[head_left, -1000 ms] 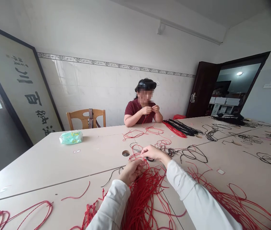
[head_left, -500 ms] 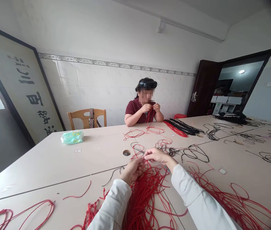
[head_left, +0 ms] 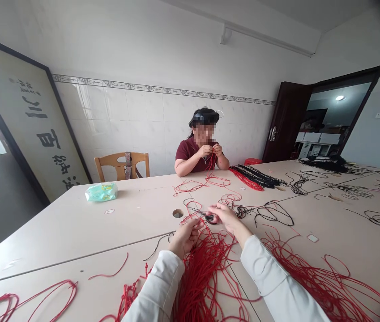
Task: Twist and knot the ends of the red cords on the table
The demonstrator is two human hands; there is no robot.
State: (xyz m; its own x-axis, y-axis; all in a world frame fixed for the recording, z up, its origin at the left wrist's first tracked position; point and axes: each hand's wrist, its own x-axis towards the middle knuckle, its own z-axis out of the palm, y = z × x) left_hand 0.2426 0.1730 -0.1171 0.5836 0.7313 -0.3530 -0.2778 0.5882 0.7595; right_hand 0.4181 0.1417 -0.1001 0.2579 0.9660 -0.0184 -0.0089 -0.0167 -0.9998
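A thick bundle of red cords (head_left: 198, 277) lies on the table between my forearms. At its far end my left hand (head_left: 187, 236) is closed, pinching a red cord at the fingertips. My right hand (head_left: 222, 215) is a little farther forward and to the right, its fingers bent together; what they hold, if anything, is too small to make out. A dark round table hole shows just below my right fingers. Thin red and black cords (head_left: 193, 206) lie in loops beyond both hands.
Across the table (head_left: 58, 228) a person (head_left: 193, 156) in a dark red shirt holds red cord. A green packet (head_left: 101, 192) stands left. Black and red cord bundles (head_left: 257, 177) lie back right, with more red cords (head_left: 313, 277) at right. A wooden chair (head_left: 121, 164) stands behind.
My right hand has moved slightly right, away from my left hand, and a gap now shows between their fingertips. My left hand stays nearly in place.
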